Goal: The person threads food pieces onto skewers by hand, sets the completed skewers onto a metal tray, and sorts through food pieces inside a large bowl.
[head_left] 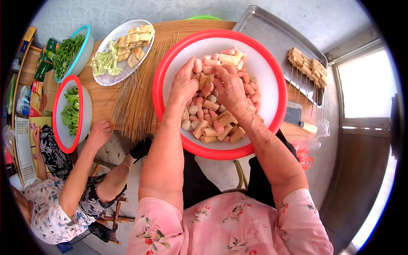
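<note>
Both my hands are inside a big white bowl with a red rim (278,85), among small pink sausages (247,88), tan roll pieces (209,139) and pale grey meatballs (185,124). At the pile's left side, my left hand (186,81) has its fingers curled beside a pink sausage (197,66), which it seems to grip. My right hand (231,87) reaches over the middle of the pile with bent fingers closed. What those fingers hold, if anything, is hidden. Another sausage (207,89) and a tan piece lie between the two hands.
Thin bamboo skewers (138,95) lie left of the bowl. An oval plate (102,80) holds sliced food. Greens fill a red-rimmed basin (87,108) and a blue basin (87,44). Filled skewers (307,66) rest on a metal tray (263,25), near a cleaver (293,114). Another person's hand (100,131) is at left.
</note>
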Tool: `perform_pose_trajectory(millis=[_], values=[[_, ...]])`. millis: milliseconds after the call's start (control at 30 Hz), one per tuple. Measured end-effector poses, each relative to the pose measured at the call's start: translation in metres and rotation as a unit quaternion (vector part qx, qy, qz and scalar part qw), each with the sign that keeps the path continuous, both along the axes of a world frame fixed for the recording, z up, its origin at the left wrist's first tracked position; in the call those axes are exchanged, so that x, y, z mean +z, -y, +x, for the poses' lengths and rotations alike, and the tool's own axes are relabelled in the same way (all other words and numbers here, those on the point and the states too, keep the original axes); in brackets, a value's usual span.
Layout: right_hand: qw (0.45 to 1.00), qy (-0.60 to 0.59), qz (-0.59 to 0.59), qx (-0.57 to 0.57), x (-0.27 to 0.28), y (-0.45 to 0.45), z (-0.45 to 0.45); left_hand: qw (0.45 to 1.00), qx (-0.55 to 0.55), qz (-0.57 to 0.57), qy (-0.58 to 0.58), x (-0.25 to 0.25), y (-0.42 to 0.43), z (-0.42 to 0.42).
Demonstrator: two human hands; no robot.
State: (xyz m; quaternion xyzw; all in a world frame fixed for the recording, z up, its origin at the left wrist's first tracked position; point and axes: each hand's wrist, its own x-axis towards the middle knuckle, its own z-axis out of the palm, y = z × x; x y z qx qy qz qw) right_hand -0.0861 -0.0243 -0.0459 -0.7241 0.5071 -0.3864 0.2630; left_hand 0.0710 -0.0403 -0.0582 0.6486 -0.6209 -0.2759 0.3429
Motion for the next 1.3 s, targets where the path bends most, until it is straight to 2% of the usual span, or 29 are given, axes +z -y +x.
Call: perform_pose_trajectory(millis=[33,167,233,333,467,533,567,633,667,700,767,800,833,900,933,1067,1133,1300], values=[[1.000,0.002,-0.001,0.001,0.000,0.000,0.001,0.997,-0.016,0.013,-0.080,-0.005,0.003,0.001],[0.996,0.085,0.025,0.018,0.005,-0.003,0.005,0.996,-0.021,-0.036,-0.073,-0.001,0.003,0.003],[1.000,-0.011,0.013,0.018,0.004,-0.003,0.004,0.993,-0.012,-0.001,-0.116,0.007,0.000,0.001],[0.998,-0.064,-0.010,0.021,0.003,-0.002,0.003,0.996,0.000,-0.017,-0.087,0.001,0.001,-0.002],[0.995,-0.076,-0.063,-0.004,-0.006,-0.003,0.010,0.999,0.025,-0.011,-0.040,0.002,0.002,-0.007],[0.993,0.087,0.076,0.011,-0.024,-0.001,0.011,0.999,0.035,-0.010,-0.008,0.001,0.004,-0.007],[0.994,0.086,0.074,0.011,-0.020,-0.001,0.010,0.999,0.035,-0.012,-0.010,0.002,0.005,-0.008],[0.995,-0.021,0.094,0.009,-0.012,-0.007,0.006,0.999,0.028,-0.002,-0.027,0.004,0.002,-0.009],[0.993,-0.084,0.064,0.051,-0.004,-0.009,0.000,0.999,0.028,-0.002,-0.027,0.002,0.001,-0.010],[0.993,-0.084,0.064,0.050,0.005,-0.008,-0.005,0.999,0.032,-0.013,-0.011,0.001,0.001,-0.011],[0.961,-0.144,0.221,0.087,0.022,-0.006,-0.012,0.999,0.034,-0.026,0.003,0.004,0.001,-0.013],[0.976,-0.150,0.160,0.003,0.028,-0.009,-0.012,0.999,0.029,0.012,-0.018,0.010,0.001,-0.014],[0.976,-0.151,0.159,0.002,0.021,-0.005,-0.014,0.998,0.024,0.050,-0.038,0.013,0.000,-0.014],[0.999,-0.019,-0.034,-0.014,0.007,0.006,-0.013,0.999,0.031,0.032,-0.024,0.012,-0.002,-0.017],[0.998,0.008,-0.056,0.010,0.002,0.007,-0.015,0.999,0.038,0.015,-0.009,0.012,-0.002,-0.019],[0.999,-0.031,-0.038,0.001,-0.010,0.012,-0.006,0.998,0.054,0.004,0.011,0.013,-0.004,-0.026],[0.992,-0.116,-0.006,-0.047,-0.012,0.013,0.000,0.997,0.035,0.001,0.062,0.013,-0.003,-0.027],[0.992,-0.123,0.006,-0.038,-0.008,0.020,-0.001,0.994,0.008,-0.012,0.108,0.017,-0.007,-0.029]])
